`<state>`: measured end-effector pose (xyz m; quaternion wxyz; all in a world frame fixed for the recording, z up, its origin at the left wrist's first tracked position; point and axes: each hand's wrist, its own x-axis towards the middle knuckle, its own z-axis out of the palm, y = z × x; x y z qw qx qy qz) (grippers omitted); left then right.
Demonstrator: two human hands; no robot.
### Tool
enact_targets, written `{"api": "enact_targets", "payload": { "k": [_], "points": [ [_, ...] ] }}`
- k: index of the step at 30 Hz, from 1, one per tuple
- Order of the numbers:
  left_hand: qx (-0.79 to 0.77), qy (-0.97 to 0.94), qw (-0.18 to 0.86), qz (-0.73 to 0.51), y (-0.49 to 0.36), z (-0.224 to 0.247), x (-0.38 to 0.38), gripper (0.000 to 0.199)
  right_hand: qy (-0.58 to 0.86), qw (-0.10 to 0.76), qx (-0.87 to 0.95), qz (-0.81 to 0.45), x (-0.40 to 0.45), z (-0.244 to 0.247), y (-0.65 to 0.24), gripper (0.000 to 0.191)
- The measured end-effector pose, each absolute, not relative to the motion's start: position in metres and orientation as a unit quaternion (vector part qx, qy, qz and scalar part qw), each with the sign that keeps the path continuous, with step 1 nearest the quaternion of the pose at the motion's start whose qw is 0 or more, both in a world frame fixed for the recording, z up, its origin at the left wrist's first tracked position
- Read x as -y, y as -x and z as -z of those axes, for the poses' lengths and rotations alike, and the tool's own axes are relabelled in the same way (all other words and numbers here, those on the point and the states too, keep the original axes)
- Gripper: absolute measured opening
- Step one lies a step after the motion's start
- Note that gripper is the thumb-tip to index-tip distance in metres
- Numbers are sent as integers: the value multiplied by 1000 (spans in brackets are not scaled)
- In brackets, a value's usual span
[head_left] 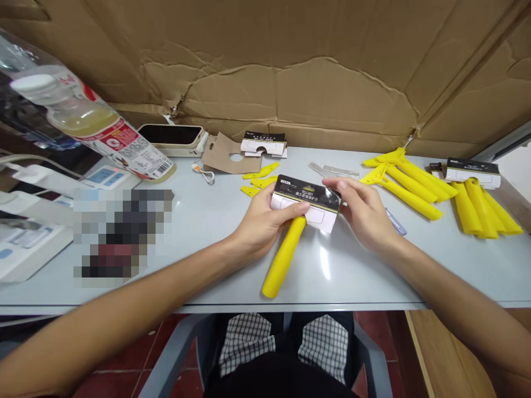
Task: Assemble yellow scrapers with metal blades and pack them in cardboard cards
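A black top shows at six o'clock, below black-and-white checked cloth over the legs. The left forearm, at eight o'clock, and right forearm, at four, are bare.

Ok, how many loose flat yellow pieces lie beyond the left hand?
3 visible: one flat yellow piece at the back, a middle piece, and a front piece; the left hand may hide more.
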<state>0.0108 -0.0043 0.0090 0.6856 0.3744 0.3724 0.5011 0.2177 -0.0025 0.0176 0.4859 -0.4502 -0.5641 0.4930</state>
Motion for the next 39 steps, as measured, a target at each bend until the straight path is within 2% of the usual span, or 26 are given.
{"api": "enact_targets", "payload": {
  "k": [3, 8, 10, 16, 20, 23, 26, 28, 31, 33, 37, 39],
  "points": [
    [-378, -371, 658, -535, -8, -13, -2, 48, 430, 493, 494, -573, 11, -13, -210, 45],
    [-381, -387, 626, -559, -8, -15, -8, 42, 457, 336, 517, -641, 25, -11, -198, 62],
    [-379, -394, 627, -555, -10, -13, -7, 38, 461, 311, 523, -646, 27, -12, -197, 57],
    [-423, -369, 607, -562, -8, -8, -12, 14, 455, 257, 579, -626, 23, -13, -201, 25],
    [-474, -448, 554, -517, 5, -10, -27, 17, 469, 222, 647, -559, 25, -10, -201, 15],
    [-475, -468, 534, -520, 11, -9, -37, 23, 471, 256, 711, -454, 29, -5, -202, 11],
    [-468, -461, 549, -516, 12, -6, -39, 27, 410, 301, 808, -297, 33, -1, -205, 33],
    [-473, -475, 541, -507, 11, -5, -37, 29, 354, 292, 864, -208, 34, -1, -208, 45],
    [-487, -515, 509, -488, 10, -3, -34, 31, 295, 273, 909, -112, 34, -3, -209, 33],
    [-502, -548, 471, -476, 12, -2, -36, 31, 276, 261, 922, -74, 34, -4, -209, 25],
    [-537, -644, 330, -433, 20, 2, -45, 38, 279, 194, 937, -76, 35, -5, -207, 35],
    [-537, -705, 273, -373, 23, 4, -48, 30, 290, 178, 937, -83, 36, -5, -206, 36]
  ]
}}
